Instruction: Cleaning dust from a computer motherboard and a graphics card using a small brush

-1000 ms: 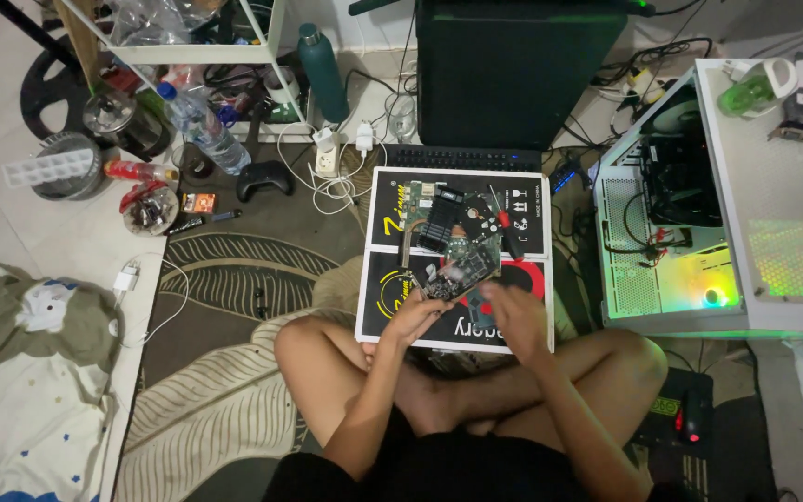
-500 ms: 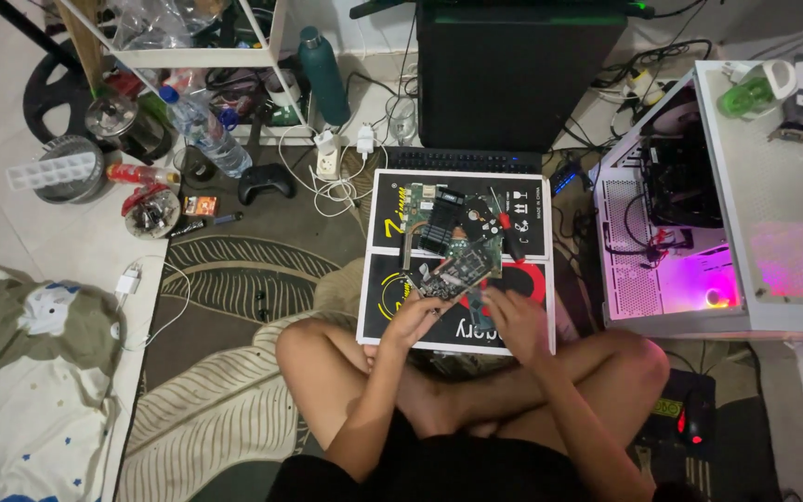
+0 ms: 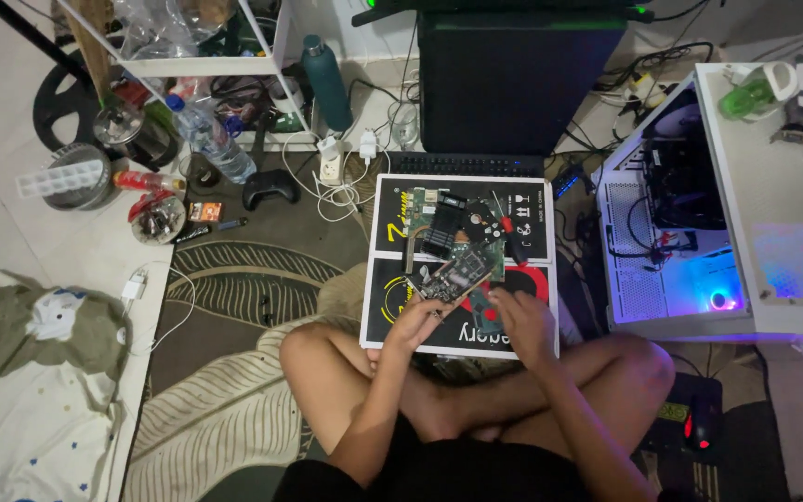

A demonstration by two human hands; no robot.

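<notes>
A green circuit board (image 3: 453, 272) is gripped at its near-left corner by the left hand (image 3: 413, 321) and is lifted at a slant above the black flat box (image 3: 392, 223) resting before the crossed legs. Its long axis runs from near-left to far-right, the far end pointing toward the black fan cooler (image 3: 440, 226) just beyond it. The step in hand appears to be handling or inspecting the board; steadiness seems called for next. To the right, the right hand (image 3: 522, 321) is laid on the box beside the board; whether it is clenched on anything cannot be told.
</notes>
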